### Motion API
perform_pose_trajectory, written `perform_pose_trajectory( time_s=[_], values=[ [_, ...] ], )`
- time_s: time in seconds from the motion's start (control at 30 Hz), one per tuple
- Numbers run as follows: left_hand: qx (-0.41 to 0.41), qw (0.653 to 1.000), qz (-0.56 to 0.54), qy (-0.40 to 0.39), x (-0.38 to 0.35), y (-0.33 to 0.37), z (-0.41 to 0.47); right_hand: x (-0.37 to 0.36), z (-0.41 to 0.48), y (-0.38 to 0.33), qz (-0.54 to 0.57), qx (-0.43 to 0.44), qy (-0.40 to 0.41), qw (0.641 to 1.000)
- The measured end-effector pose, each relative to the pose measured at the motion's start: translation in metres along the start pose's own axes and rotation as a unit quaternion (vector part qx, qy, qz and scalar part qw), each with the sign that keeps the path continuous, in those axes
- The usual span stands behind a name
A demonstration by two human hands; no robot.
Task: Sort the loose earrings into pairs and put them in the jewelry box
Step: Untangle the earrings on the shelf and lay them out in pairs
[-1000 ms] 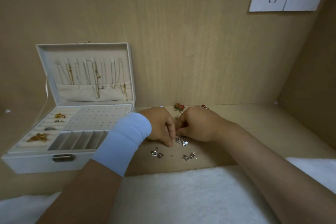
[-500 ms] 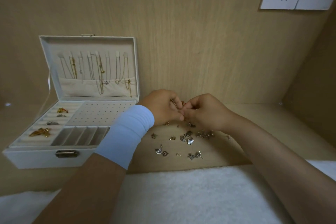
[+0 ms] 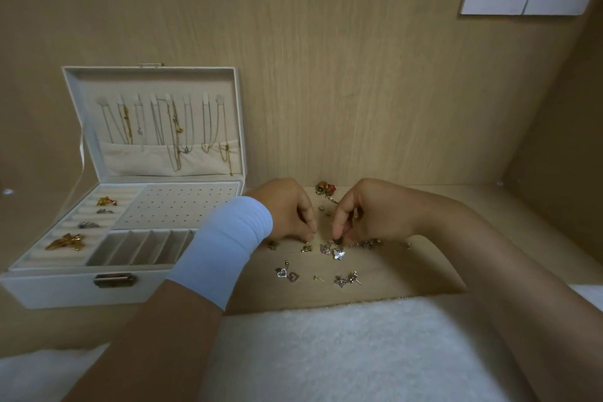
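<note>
- The loose earrings (image 3: 332, 250) are tiny, hard metal bits that weigh next to nothing. I reckon they will skid on the smooth table (image 3: 417, 274) if I nudge them instead of pinching
- The best hold, I think, is on the decorated front, between thumb tip and forefinger tip, leaving the post free. The posts look thin enough to bend
- They lie scattered between my hands and the white fluffy cloth (image 3: 326, 352)
- Nearest me are a pair of openwork hearts (image 3: 287, 273), a bare gold stud (image 3: 318, 278) and two silvery bow-like studs (image 3: 347, 280)
- Further back are a shiny silver cluster below my right fingertips, a small brownish one (image 3: 306, 249) by my left fingertips, and darker ones (image 3: 370, 243) off to the right
- A red-orange piece (image 3: 325, 188) sits right back by the wall
- My left hand (image 3: 287, 209), with a pale blue band (image 3: 225, 248) at the wrist, has its fingers curled and the tips down at the table just above the brownish earring. I cannot tell whether it has anything pinched
- My right hand (image 3: 378, 212) is curled the same way, thumb and forefinger tips close together over the silver cluster. Whether they have hold of an earring I cannot make out
- The jewelry box (image 3: 65, 290) stands open on my left, apart from the pile. I take its perforated panel (image 3: 176, 209) as the place where the posts push in, pair by pair
</note>
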State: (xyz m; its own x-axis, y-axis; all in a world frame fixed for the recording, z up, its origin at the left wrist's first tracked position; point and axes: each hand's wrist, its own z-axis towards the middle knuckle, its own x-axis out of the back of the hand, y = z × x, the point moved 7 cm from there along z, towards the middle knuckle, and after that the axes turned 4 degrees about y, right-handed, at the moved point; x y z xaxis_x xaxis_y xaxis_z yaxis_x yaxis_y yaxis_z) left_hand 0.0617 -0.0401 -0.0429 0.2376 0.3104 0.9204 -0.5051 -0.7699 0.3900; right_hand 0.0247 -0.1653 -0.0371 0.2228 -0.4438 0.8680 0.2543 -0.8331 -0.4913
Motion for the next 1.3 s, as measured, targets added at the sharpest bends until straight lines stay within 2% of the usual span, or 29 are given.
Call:
perform_pose_trajectory(
  time_s=[0.3,0.53,0.67,0.9,1.1,1.23,1.3],
  values=[
    [0.011,0.999,0.007,-0.036,-0.003,-0.004,-0.001,-0.013,0.0,-0.003,-0.045,0.003,-0.035,0.998],
    [-0.01,0.997,-0.07,0.018,0.011,0.009,-0.003,0.0,-0.003,-0.003,-0.001,0.015,-0.017,1.0],
    [-0.011,0.997,-0.053,-0.053,-0.002,0.018,-0.004,0.0,-0.003,0.001,0.004,0.008,-0.021,1.0],
    [-0.01,0.997,-0.04,-0.072,-0.011,0.02,-0.005,-0.017,0.001,0.0,-0.026,0.014,-0.043,0.999],
    [-0.018,0.997,-0.058,-0.039,-0.011,0.024,-0.004,-0.006,-0.003,0.004,0.002,0.006,-0.041,0.999],
    [-0.033,0.987,-0.143,0.072,0.013,0.028,-0.001,0.026,-0.006,0.012,0.072,-0.004,0.04,0.997],
    [-0.048,0.974,-0.186,0.12,0.028,0.034,0.002,0.041,-0.01,0.016,0.141,-0.009,0.089,0.986]
  ],
)
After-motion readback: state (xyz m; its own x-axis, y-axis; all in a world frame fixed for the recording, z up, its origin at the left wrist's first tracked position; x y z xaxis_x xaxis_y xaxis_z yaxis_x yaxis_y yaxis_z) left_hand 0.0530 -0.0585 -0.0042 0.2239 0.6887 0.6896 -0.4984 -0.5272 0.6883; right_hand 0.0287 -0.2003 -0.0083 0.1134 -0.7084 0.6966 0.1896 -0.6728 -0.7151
